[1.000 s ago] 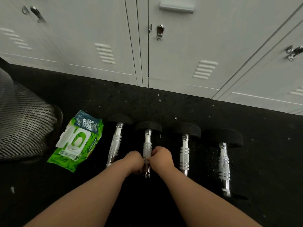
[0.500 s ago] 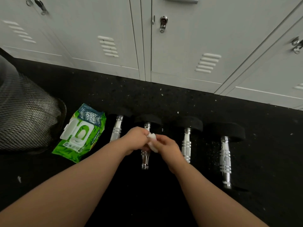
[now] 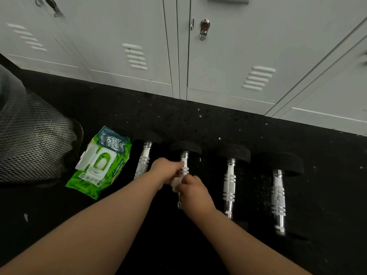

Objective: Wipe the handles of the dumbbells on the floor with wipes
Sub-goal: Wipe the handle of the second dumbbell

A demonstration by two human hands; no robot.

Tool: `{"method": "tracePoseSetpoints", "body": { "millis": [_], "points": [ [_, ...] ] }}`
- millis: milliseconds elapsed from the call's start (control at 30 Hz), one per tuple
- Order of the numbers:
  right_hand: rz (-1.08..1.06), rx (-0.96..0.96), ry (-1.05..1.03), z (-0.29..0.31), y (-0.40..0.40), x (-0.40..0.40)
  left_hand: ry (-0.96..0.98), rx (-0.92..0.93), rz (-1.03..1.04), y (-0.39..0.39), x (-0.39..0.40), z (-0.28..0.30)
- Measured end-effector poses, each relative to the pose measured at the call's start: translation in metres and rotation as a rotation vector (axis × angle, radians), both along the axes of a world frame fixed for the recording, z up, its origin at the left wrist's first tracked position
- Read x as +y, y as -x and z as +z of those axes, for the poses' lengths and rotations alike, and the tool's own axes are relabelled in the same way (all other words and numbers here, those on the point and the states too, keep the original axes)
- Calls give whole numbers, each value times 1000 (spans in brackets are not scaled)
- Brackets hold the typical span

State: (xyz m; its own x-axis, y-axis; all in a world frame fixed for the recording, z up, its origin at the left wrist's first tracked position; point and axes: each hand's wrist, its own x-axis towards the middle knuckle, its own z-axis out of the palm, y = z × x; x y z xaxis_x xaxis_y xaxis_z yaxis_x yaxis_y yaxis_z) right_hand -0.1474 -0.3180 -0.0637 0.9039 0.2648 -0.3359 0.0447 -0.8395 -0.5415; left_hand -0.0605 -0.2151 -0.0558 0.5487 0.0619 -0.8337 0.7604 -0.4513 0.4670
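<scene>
Both hands, left hand (image 3: 165, 170) and right hand (image 3: 193, 190), have fingers bunched around the wipe (image 3: 175, 183) over the second dumbbell's handle (image 3: 184, 163); so wadded, it could skim past the grooves.

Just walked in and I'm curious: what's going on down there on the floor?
A person is cleaning dumbbells. Both hands, left hand and right hand, hold a white wipe at the handle of the second dumbbell in a row of four. An open green wipes pack lies beside them, by the lockers.
</scene>
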Motion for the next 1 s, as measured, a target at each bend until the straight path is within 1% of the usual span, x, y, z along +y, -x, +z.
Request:
{"method": "tracePoseSetpoints", "body": {
  "millis": [33, 100, 133, 200, 300, 400, 433, 500, 567, 600, 667, 733, 833, 900, 933, 1000],
  "points": [
    [65, 63, 24, 1, 3, -3, -24, 0, -59, -2, -1, -2],
    [137, 187, 26, 6, 7, -8, -162, 1, -285, -3, -4, -1],
    [148, 241, 16, 9, 5, -11, -246, -4, -388, -3, -7, 2],
    [134, 363, -11, 17, -2, -17, -323, -43, -486, -3, -14, 6],
    [81, 501, -45, 26, -13, -24, -350, -48, -535, -5, -21, 9],
    [10, 525, -34, 29, -12, -18, -370, -40, -559, -6, -21, 9],
    [-1, 537, 0, 27, -12, -16, -382, -42, -570, -6, -20, 9],
    [-24, 561, 134, 28, -13, -16, -402, -49, -593, -5, -19, 8],
    [-143, 551, 216, 29, -12, -23, -408, -52, -596, -5, -18, 6],
    [-233, 506, 194, 28, -9, -26, -409, -51, -590, -5, -17, 5],
    [-420, 413, 33, 30, 0, -22, -400, -42, -558, -6, -15, 3],
    [-457, 423, -98, 33, 10, -10, -388, -42, -551, -5, -16, 0],
    [-405, 484, -128, 29, 11, 3, -404, -54, -565, -6, -16, 0],
    [-430, 567, -143, 18, 5, -1, -407, -47, -568, -6, -14, -2],
    [-489, 634, -218, 11, 3, -5, -401, -46, -557, -5, -13, -4],
    [-663, 791, -450, 1, -5, -12, -378, -44, -533, -5, -12, -4]
  ]
}}
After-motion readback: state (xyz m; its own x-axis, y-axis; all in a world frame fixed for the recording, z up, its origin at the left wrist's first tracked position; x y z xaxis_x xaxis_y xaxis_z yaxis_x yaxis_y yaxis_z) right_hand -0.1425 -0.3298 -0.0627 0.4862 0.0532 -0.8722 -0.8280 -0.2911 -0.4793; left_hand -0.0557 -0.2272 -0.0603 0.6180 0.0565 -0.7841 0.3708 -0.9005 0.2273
